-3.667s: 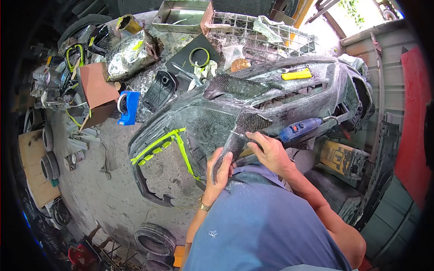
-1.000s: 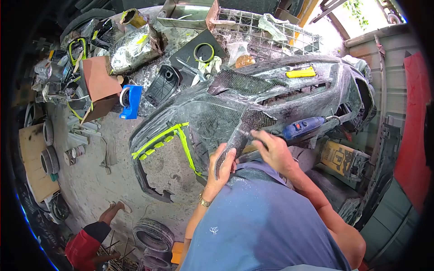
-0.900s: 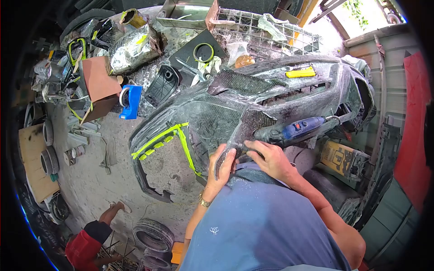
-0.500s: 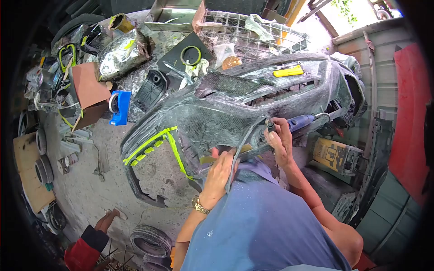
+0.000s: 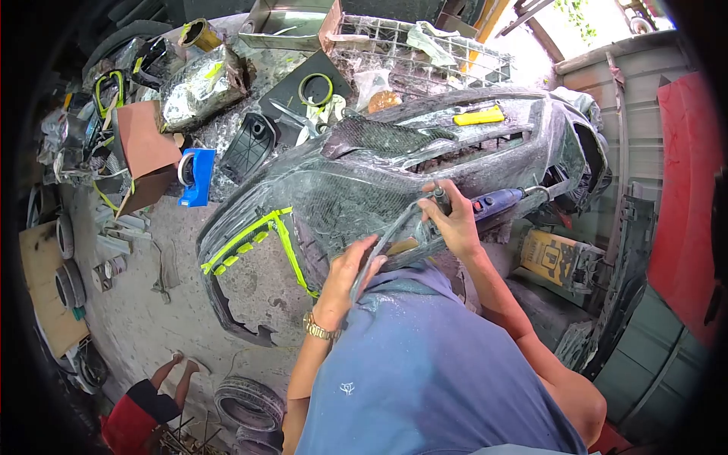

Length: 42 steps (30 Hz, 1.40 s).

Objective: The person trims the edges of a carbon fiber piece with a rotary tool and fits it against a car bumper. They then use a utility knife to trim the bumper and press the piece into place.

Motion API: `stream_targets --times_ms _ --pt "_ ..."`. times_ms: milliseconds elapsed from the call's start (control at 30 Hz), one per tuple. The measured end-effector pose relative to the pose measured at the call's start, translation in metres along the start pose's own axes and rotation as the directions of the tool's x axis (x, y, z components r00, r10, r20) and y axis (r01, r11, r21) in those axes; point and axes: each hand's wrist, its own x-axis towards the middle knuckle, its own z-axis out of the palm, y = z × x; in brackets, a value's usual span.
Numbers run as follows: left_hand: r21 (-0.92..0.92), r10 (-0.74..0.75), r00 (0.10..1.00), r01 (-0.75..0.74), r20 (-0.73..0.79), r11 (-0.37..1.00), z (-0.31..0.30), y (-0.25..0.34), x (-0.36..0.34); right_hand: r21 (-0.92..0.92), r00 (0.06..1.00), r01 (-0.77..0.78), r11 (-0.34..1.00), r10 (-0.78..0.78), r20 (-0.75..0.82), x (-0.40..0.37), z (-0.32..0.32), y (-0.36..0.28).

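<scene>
My left hand, with a metal watch at the wrist, grips a thin, curved grey strip near its lower end. My right hand is closed around the dark front end of a blue rotary tool, whose body points right and ends in a bent cord. The tool's tip is right at the strip's upper end. Behind both hands lies a large, dusty grey car bumper with mesh-patterned surfaces. Bright yellow-green tape edges its left opening. A tan piece shows beneath the strip, partly hidden.
A yellow-handled tool and a dark mesh piece rest on the bumper. Left of it stand a blue tape dispenser and cardboard. Tyres lie below. Another person is at lower left.
Both my hands have moved left and slightly up, bringing the strip and the rotary tool along. My left fingers have lifted from lying over the bumper edge. The other person's legs have shifted.
</scene>
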Motion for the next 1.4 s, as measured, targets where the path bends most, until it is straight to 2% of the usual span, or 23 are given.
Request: stream_targets --times_ms 67,100,133,167,200,267,300,333,367,400,467,567,600,667,733,800,867,900,933,1000,1233,1333,1400 --pt "-0.048 -0.062 0.998 0.063 0.009 0.997 -0.006 -0.006 -0.002 -0.214 0.994 -0.08 0.974 0.094 0.054 0.007 0.004 -0.014" --pt "-0.137 -0.092 0.993 0.102 0.079 0.985 -0.01 -0.003 -0.002 -0.21 0.994 -0.078 0.975 0.091 0.056 0.012 0.004 -0.018" --pt "-0.222 -0.115 0.981 0.148 0.154 0.964 -0.013 -0.001 -0.003 -0.276 0.984 -0.144 0.95 0.168 0.064 0.018 0.004 -0.022" --pt "-0.181 -0.124 0.98 0.153 0.158 0.972 -0.01 -0.007 -0.007 -0.342 0.968 -0.205 0.917 0.241 0.066 0.023 0.003 -0.024" --pt "-0.178 -0.122 0.98 0.149 0.158 0.973 -0.009 -0.009 -0.011 -0.339 0.969 -0.202 0.919 0.237 0.065 0.027 0.003 -0.022" --pt "-0.406 -0.158 0.986 0.124 -0.051 0.906 -0.008 -0.011 -0.017 -0.462 0.987 -0.069 0.884 0.128 0.097 0.031 0.003 -0.015" --pt "-0.341 -0.209 0.973 0.163 -0.101 0.926 -0.011 -0.004 -0.017 -0.459 0.988 -0.068 0.886 0.125 0.094 0.033 0.005 -0.012" --pt "-0.338 -0.206 0.973 0.161 -0.101 0.927 -0.011 -0.004 -0.017 -0.485 0.992 0.002 0.874 0.058 0.109 0.035 0.006 -0.008" --pt "-0.315 -0.292 0.952 0.25 -0.091 0.915 -0.009 -0.005 -0.018 -0.511 0.992 0.07 0.857 -0.007 0.125 0.035 0.008 -0.005" --pt "-0.291 -0.375 0.923 0.337 -0.084 0.895 -0.007 -0.005 -0.018 -0.51 0.992 0.071 0.857 -0.008 0.124 0.035 0.01 -0.005" --pt "-0.347 -0.393 0.916 0.344 -0.08 0.873 -0.004 0.003 -0.015 -0.3 0.982 0.189 0.935 -0.174 0.075 0.034 0.014 -0.006" --pt "-0.436 -0.402 0.904 0.308 -0.141 0.845 0.005 0.003 -0.018 -0.251 0.975 0.219 0.943 -0.22 0.021 0.016 0.001 -0.023" --pt "-0.435 -0.401 0.906 0.308 -0.138 0.846 0.008 0.005 -0.02 -0.251 0.975 0.217 0.943 -0.22 0.017 0.007 -0.002 -0.024" --pt "-0.441 -0.437 0.876 0.316 -0.205 0.84 0.014 0.011 -0.019 -0.339 0.976 -0.044 0.94 0.112 0.184 -0.01 -0.007 -0.025" --pt "-0.449 -0.459 0.866 0.336 -0.199 0.828 0.014 0.019 -0.017 -0.465 0.966 0.183 0.866 -0.07 0.249 -0.021 -0.002 -0.007" --pt "-0.456 -0.475 0.86 0.353 -0.186 0.817 0.013 0.021 -0.015 -0.505 0.965 0.188 0.843 -0.062 0.256 -0.024 0.002 -0.004" --pt "-0.461 -0.469 0.863 0.344 -0.188 0.818 0.013 0.022 -0.014 -0.422 0.985 0.101 0.901 -0.03 0.172 -0.023 0.006 -0.01" --pt "-0.468 -0.462 0.867 0.335 -0.188 0.818 0.013 0.023 -0.014 -0.459 0.981 0.011 0.888 0.079 0.177 -0.021 0.005 -0.016" --pt "-0.465 -0.463 0.867 0.336 -0.188 0.819 0.013 0.023 -0.014 -0.457 0.981 0.01 0.889 0.08 0.176 -0.022 0.005 -0.014" --pt "-0.439 -0.448 0.874 0.332 -0.189 0.835 0.013 0.023 -0.013 -0.461 0.983 0.112 0.88 -0.029 0.184 -0.021 0.006 -0.009" --pt "-0.422 -0.443 0.876 0.333 -0.193 0.843 0.015 0.02 -0.014 -0.39 0.955 0.241 0.889 -0.147 0.256 -0.039 0.018 -0.015" --pt "-0.399 -0.391 0.898 0.289 -0.203 0.87 0.015 0.014 -0.015 -0.39 0.944 0.182 0.903 -0.049 0.326 -0.049 0.022 -0.022" --pt "-0.396 -0.389 0.897 0.287 -0.208 0.872 0.017 0.01 -0.016 -0.398 0.951 0.191 0.897 -0.07 0.3 -0.046 0.022 -0.026"
